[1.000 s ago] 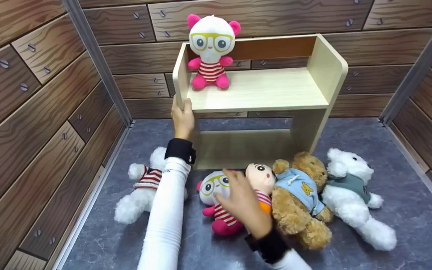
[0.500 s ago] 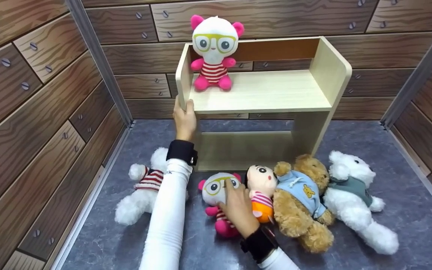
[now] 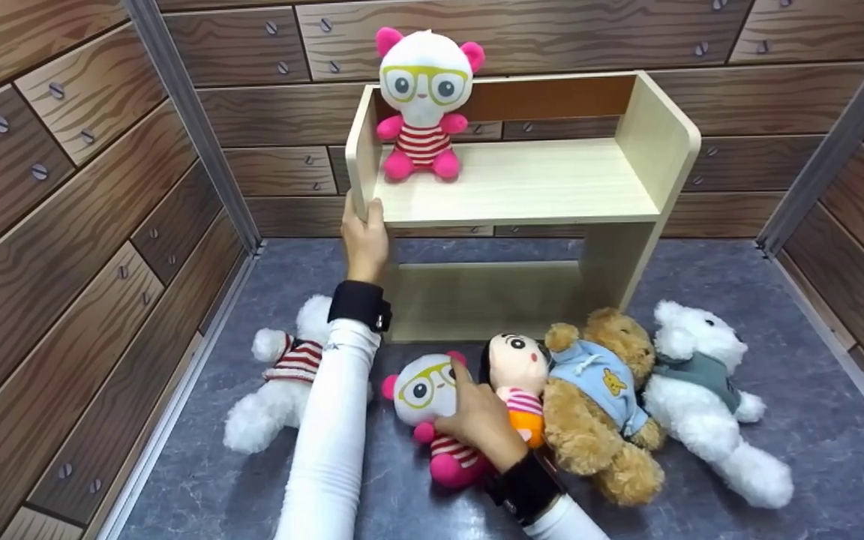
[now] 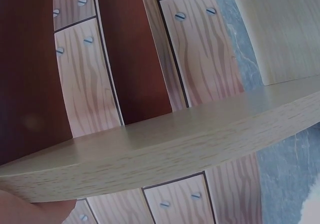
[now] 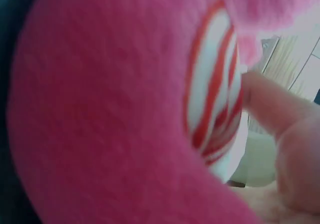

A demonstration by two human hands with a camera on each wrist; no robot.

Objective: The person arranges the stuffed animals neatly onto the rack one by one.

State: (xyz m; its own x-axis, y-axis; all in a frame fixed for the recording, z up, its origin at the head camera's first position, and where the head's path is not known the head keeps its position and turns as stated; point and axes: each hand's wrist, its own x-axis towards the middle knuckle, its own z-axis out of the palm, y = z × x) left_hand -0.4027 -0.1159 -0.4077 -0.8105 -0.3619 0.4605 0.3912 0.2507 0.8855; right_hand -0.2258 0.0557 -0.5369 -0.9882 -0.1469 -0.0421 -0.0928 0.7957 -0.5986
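In the head view my left hand (image 3: 364,244) grips the left side panel of a small two-tier wooden shelf (image 3: 552,176). The left wrist view shows that panel (image 4: 170,144) up close, with part of the hand at lower left. On the floor, my right hand (image 3: 483,420) holds a pink-and-white panda plush (image 3: 421,394) with yellow glasses and a striped body. Its index finger lies across the face and the thumb is at the body; other fingers are hidden. Pink plush fabric fills most of the right wrist view. A matching panda plush (image 3: 423,97) sits at the upper shelf's left end.
To the right of the held plush lie a black-haired doll (image 3: 520,367), a brown teddy bear (image 3: 589,420) in a blue hoodie and a white plush (image 3: 709,405) in a green vest. Another white plush (image 3: 274,405) is partly behind the left forearm. Wood-patterned walls surround the floor.
My right hand has come down from above onto the lower panda plush and taken hold of it. The plush has tilted, its head shifting left and slightly down. The left hand stays on the shelf.
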